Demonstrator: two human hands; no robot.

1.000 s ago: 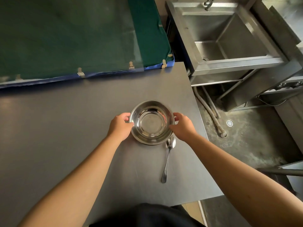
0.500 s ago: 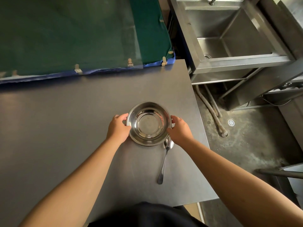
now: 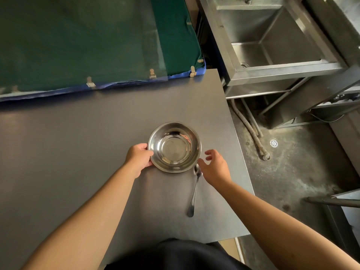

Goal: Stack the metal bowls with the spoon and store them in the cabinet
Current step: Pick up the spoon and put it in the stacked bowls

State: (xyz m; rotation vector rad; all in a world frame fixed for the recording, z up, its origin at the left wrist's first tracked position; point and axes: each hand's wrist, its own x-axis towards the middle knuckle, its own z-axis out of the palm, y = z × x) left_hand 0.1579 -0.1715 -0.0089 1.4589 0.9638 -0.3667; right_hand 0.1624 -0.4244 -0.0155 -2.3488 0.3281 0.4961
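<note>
Left hand [image 3: 138, 159] grip clamped on the left rim of the stacked metal bowls [image 3: 174, 147], thumb over the rim edge, fingers curled under the side. Right hand [image 3: 215, 167] grip apart, fingers spread and loose, just beside the bowls' right rim, touching nothing clearly; its thumb sits over the spoon [image 3: 194, 189] bowl end. Bowls nested one in the other, upright, sitting on the dark grey surface [image 3: 78, 149] near its right edge. Spoon lies flat on the surface just right of and below the bowls, head near the rim, handle pointing toward the person. Green cloth-covered panel [image 3: 78, 39] with a blue edge along the far side of the surface. Steel sink [image 3: 272, 45] at upper right, floor drain [image 3: 273, 143] below it.
</note>
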